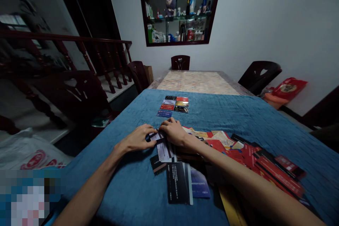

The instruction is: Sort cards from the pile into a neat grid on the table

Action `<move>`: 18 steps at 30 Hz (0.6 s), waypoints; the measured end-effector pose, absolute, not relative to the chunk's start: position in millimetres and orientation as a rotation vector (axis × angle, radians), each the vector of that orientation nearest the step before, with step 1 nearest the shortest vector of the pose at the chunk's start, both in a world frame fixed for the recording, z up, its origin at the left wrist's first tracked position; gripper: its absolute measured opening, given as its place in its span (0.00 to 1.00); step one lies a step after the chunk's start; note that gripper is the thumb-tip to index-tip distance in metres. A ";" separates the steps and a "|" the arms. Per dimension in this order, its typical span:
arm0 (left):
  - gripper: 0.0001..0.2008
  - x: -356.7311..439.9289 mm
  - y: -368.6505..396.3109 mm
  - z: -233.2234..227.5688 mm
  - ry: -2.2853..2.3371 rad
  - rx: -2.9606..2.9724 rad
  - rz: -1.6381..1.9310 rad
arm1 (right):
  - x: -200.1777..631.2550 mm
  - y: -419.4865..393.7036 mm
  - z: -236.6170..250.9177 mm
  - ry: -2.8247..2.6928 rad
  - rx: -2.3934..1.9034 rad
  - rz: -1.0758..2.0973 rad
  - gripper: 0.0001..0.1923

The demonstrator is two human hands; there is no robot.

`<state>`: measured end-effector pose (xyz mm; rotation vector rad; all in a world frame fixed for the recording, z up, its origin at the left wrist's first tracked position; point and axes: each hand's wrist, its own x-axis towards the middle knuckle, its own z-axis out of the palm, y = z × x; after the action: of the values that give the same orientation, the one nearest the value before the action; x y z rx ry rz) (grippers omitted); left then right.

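A pale lilac card with a dark stripe is pinched between the thumb and fingers of my left hand. My right hand curls over the card's right end, its fingertips on it; its thumb is hidden. Just below lies another pale card, printed with small text. Closer to me, a black card overlaps a blue-purple card. Beyond my hands, several cards are laid out in two columns, among them a blue card, a red card and a gold card.
A spread heap of red, black and yellow cards lies to the right, partly under my right forearm. Blue cloth covers the near part of the table. Dark chairs stand around it, and a white bag is at lower left.
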<state>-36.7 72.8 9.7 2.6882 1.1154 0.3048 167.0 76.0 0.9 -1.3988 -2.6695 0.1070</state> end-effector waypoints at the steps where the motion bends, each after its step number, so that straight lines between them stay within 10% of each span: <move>1: 0.16 -36.5 72.8 10.7 1.083 2.673 0.336 | 167.8 77.8 0.9 -2.666 -1.396 0.121 0.23; 18: 0.17 -39.8 79.1 11.8 0.912 2.418 0.623 | 178.7 89.3 -4.8 -2.543 -1.377 -0.001 0.11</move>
<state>-39.8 79.1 11.8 2.4177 0.9123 0.6229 178.7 89.3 -4.8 -1.3773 -2.5429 -0.0007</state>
